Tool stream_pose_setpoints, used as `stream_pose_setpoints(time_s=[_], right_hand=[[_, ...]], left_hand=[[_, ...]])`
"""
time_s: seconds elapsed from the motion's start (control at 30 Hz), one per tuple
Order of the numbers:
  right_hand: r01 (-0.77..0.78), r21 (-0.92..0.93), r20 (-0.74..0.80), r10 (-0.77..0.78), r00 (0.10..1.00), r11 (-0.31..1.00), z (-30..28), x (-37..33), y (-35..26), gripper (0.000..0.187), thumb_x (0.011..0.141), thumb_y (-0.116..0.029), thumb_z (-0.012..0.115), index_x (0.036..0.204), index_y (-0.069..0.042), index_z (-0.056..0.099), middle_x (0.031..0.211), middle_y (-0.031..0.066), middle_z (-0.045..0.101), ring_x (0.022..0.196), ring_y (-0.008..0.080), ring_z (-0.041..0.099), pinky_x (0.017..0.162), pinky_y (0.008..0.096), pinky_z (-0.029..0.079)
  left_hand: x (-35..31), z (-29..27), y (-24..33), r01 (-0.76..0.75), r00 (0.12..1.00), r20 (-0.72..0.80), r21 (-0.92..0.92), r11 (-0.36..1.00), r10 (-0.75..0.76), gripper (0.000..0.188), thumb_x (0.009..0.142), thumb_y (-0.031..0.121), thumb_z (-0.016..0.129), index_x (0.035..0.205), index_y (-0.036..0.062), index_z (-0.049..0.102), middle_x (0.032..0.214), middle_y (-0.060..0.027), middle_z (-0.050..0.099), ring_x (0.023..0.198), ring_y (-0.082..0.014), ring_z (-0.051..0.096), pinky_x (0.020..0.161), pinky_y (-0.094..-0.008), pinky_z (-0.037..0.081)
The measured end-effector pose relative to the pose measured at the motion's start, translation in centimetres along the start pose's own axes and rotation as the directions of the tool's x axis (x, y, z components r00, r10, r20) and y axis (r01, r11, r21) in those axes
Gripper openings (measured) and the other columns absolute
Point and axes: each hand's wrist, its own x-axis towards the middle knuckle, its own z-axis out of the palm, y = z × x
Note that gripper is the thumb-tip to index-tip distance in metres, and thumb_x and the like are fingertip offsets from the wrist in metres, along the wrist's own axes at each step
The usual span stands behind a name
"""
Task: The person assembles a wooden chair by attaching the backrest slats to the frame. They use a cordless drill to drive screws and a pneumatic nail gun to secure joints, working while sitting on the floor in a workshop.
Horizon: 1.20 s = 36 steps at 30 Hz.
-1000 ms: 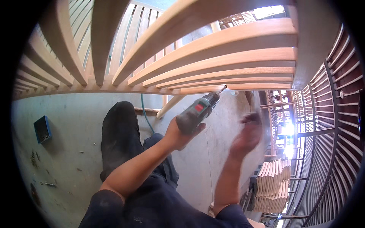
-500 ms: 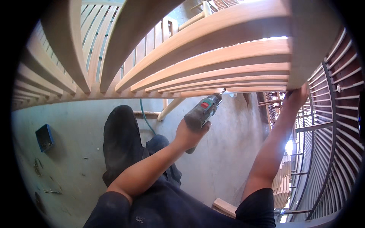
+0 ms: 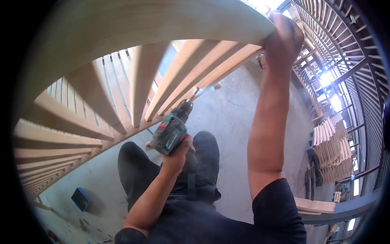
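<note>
My left hand (image 3: 177,156) is wrapped around the handle of a dark green and black cordless drill (image 3: 171,129). The drill points up and away, its bit close beside the slats; I cannot tell if it touches them. A large slatted wooden frame (image 3: 142,24) fills the upper left, with pale wooden slats (image 3: 183,75) running between a wide near rail and a lower rail (image 3: 118,141). At the right end of the wide rail, my right hand (image 3: 284,40) is closed around the corner, its fingertips partly hidden and blurred.
A small blue box (image 3: 80,199) sits on the concrete floor at the lower left, near scattered scraps. Stacked curved wooden pieces (image 3: 331,150) stand at the right beside a dark barred metal structure (image 3: 361,67). Short boards (image 3: 315,205) lie at the lower right.
The slatted frame has tilted, its right end now higher and its wide rail facing me. My right hand has moved up and left with it; the drill has shifted left.
</note>
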Motion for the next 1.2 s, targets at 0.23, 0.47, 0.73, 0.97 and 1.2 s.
stream_pose_setpoints(time_s=[0.23,0.47,0.73,0.97,1.2], right_hand=[[0.015,0.382,0.099,-0.057,0.993,0.924,-1.7,0.0,-1.0,0.024,0.093,-0.024,0.066,0.084,-0.002,0.063,0.073,0.0021,0.06,0.065,0.0102,0.054,0.059,0.027,0.042],[-0.428,0.895,0.44,-0.083,0.894,0.13,4.5,-0.1,5.8,0.025,0.092,-0.022,0.065,0.096,0.002,0.069,0.092,0.0126,0.069,0.07,0.0244,0.069,0.065,0.037,0.06],[-0.393,0.915,0.38,-0.512,0.77,0.088,5.8,-2.0,5.6,0.034,0.078,-0.028,0.077,0.096,0.002,0.076,0.083,0.0118,0.072,0.074,0.0197,0.07,0.068,0.03,0.055],[-0.578,0.815,0.52,-0.499,0.693,0.046,5.1,-2.4,5.8,0.036,0.073,-0.027,0.076,0.062,0.005,0.065,0.053,0.0055,0.054,0.051,0.0154,0.053,0.049,0.0321,0.041],[-0.319,0.923,0.383,-0.447,0.808,0.214,6.0,-2.3,6.3,0.038,0.072,-0.028,0.075,0.061,0.006,0.063,0.05,0.0051,0.052,0.048,0.0148,0.051,0.046,0.0334,0.04]], left_hand=[[-0.9,2.8,1.6,0.184,0.982,-0.025,-0.107,0.977,-0.187,0.024,0.091,0.01,0.065,0.112,-0.0006,0.058,0.076,-0.0036,0.052,0.069,-0.0126,0.054,0.066,-0.0323,0.05],[-1.1,4.6,2.4,0.216,0.954,-0.16,-0.214,0.953,-0.253,0.035,0.096,0.034,0.061,0.112,0.0033,0.056,0.07,-0.005,0.051,0.065,-0.0213,0.055,0.07,-0.0389,0.049],[-2.5,4.5,3.1,0.22,0.93,-0.27,-0.136,0.966,-0.25,0.027,0.089,0.026,0.06,0.106,0.0053,0.058,0.066,-0.0027,0.049,0.061,-0.02,0.054,0.07,-0.0406,0.05],[-2.8,4.4,2.8,0.204,0.933,-0.267,-0.159,0.966,-0.241,0.026,0.087,0.028,0.06,0.101,0.0067,0.058,0.062,-0.002,0.047,0.06,-0.0204,0.053,0.07,-0.0412,0.05],[-1.9,5.0,2.7,0.248,0.924,-0.258,-0.159,0.956,-0.283,0.024,0.085,0.03,0.062,0.092,0.008,0.055,0.061,-0.0017,0.047,0.058,-0.0201,0.052,0.07,-0.0406,0.05]])
